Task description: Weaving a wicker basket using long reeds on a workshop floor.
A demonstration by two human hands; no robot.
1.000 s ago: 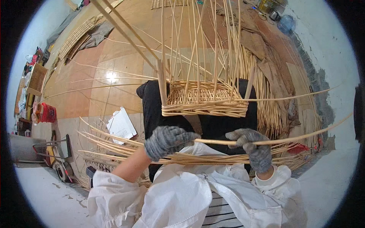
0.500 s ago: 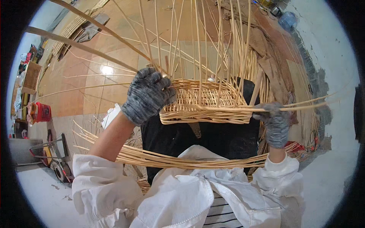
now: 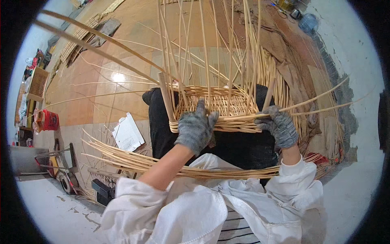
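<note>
A rectangular wicker basket (image 3: pixel 237 127) rests on my lap, with tall thin stakes (image 3: pixel 205 53) rising from its walls. Thick corner posts (image 3: pixel 165 97) stand at its left and right ends. My left hand (image 3: pixel 195 128), in a grey knit glove, lies against the near wall; its index finger points up over the weave and the thumb is spread. My right hand (image 3: pixel 281 128), gloved alike, closes round willow rods (image 3: pixel 302 108) at the near right corner. Those rods run along the near rim and stick out to the right.
A bundle of willow rods (image 3: pixel 219 174) lies across my lap, between me and the basket. Long rods fan out to the far left. Brown sacking (image 3: pixel 280 53) and more rods lie at the far right. A white sheet (image 3: pixel 128 133) and a red bucket (image 3: pixel 50 120) are at left.
My left hand has moved from the basket's far left corner to its near wall, uncovering the left corner post. My right hand has shifted slightly left, still on the rods.
</note>
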